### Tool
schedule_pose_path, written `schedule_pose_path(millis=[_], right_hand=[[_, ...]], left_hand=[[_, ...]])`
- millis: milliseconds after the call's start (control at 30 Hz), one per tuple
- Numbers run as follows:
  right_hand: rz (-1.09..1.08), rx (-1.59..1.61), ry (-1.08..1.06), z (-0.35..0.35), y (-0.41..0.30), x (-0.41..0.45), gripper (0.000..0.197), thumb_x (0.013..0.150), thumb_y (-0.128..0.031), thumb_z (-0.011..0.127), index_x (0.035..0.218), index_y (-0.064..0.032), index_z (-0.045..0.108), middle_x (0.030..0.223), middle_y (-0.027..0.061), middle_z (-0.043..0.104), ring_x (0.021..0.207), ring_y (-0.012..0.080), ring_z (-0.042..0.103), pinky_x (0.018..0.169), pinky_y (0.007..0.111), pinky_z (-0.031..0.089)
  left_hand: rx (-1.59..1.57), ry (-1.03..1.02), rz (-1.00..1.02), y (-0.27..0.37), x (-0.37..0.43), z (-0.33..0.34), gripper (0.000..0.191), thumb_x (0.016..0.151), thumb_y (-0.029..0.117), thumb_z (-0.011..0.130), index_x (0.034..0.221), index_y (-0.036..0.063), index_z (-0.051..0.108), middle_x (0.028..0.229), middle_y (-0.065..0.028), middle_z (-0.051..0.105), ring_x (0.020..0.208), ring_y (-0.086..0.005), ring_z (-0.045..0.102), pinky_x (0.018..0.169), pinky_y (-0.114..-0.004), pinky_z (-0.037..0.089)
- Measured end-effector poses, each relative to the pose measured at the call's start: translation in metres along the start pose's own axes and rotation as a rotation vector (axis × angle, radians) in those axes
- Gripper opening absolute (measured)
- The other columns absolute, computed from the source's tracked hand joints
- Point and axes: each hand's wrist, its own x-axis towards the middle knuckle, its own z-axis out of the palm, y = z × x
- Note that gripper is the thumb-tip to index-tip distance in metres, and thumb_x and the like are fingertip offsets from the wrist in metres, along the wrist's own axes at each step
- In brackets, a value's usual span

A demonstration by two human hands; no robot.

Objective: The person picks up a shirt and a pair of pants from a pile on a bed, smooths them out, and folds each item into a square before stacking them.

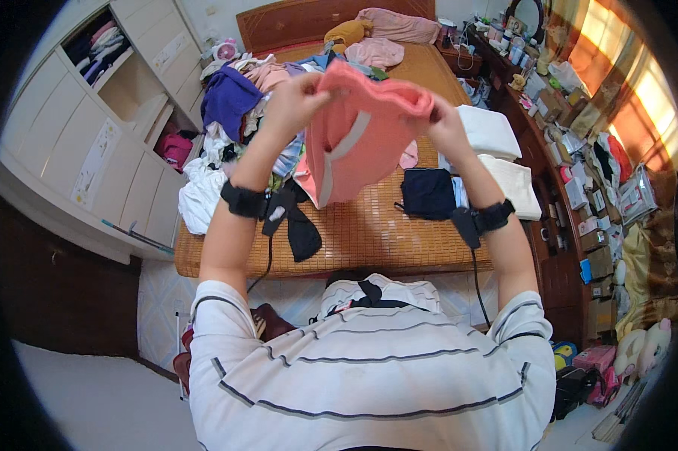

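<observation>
A coral-pink garment (372, 146) with pale grey stripes hangs above the bed, stretched between both hands. My left hand (302, 101) pinches its upper left edge, and my right hand (446, 127) grips the upper right edge. The garment's exact kind is hard to tell. Behind and left of it spreads a heap of mixed clothes, with a purple garment (229, 101) and a white garment (201, 197) at its side. Folded dark navy clothing (428, 193) lies below my right hand, beside folded white fabric (508, 183).
A woven bamboo mat (367, 242) covers the bed. To the left stands a white wardrobe (74, 141) with open shelves of clothes. Along the right, a dark wooden cabinet (553, 270) carries boxes and bottles. A black strap-like cloth (303, 234) rests near the bed's front edge.
</observation>
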Motion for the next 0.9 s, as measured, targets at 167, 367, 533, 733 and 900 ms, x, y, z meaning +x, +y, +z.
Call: schedule_pose_path(millis=[167, 367, 533, 733, 900], right_hand=[[-0.288, 0.013, 0.052, -0.017, -0.055, 0.065, 0.038, 0.076, -0.007, 0.063, 0.112, -0.0018, 0.051, 0.101, 0.0036, 0.057, 0.091, 0.0115, 0.053, 0.081, 0.026, 0.043], [-0.347, 0.117, 0.046, -0.024, -0.117, 0.101, 0.041, 0.078, -0.009, 0.062, 0.115, 0.0014, 0.047, 0.098, 0.0049, 0.058, 0.089, 0.0111, 0.053, 0.077, 0.025, 0.044], [-0.406, 0.116, 0.042, -0.017, -0.154, 0.116, 0.043, 0.082, -0.023, 0.060, 0.114, 0.0010, 0.046, 0.101, 0.0055, 0.055, 0.088, 0.0113, 0.052, 0.075, 0.025, 0.043], [-0.520, -0.156, 0.170, -0.038, -0.166, 0.125, 0.045, 0.085, -0.031, 0.055, 0.114, 0.0018, 0.045, 0.100, 0.0066, 0.055, 0.090, 0.0123, 0.050, 0.077, 0.025, 0.041], [-0.544, -0.208, 0.150, -0.028, -0.177, 0.118, 0.041, 0.086, -0.030, 0.052, 0.112, 0.0016, 0.045, 0.101, 0.0069, 0.053, 0.092, 0.0129, 0.049, 0.079, 0.025, 0.040]], left_hand=[[0.345, 0.342, 0.407, 0.029, 0.056, -0.039, 0.033, 0.078, 0.034, 0.061, 0.093, 0.0039, 0.059, 0.082, -0.0083, 0.056, 0.075, -0.0142, 0.052, 0.068, -0.026, 0.040], [-0.356, 0.349, 0.073, 0.061, 0.097, -0.055, 0.032, 0.082, 0.026, 0.058, 0.096, -0.0025, 0.056, 0.081, -0.0065, 0.059, 0.075, -0.0124, 0.052, 0.066, -0.027, 0.043], [-0.282, 0.415, 0.282, 0.094, 0.091, -0.079, 0.044, 0.085, 0.042, 0.049, 0.095, -0.0013, 0.054, 0.081, -0.0078, 0.058, 0.075, -0.0140, 0.052, 0.066, -0.028, 0.042], [-0.362, 0.547, 0.566, 0.108, 0.108, -0.060, 0.044, 0.088, 0.041, 0.045, 0.101, -0.0006, 0.050, 0.090, -0.0103, 0.056, 0.082, -0.0168, 0.051, 0.074, -0.029, 0.041], [-0.216, 0.519, 0.443, 0.097, 0.107, -0.063, 0.045, 0.088, 0.042, 0.043, 0.101, -0.0004, 0.049, 0.090, -0.0107, 0.056, 0.085, -0.0184, 0.051, 0.075, -0.029, 0.040]])
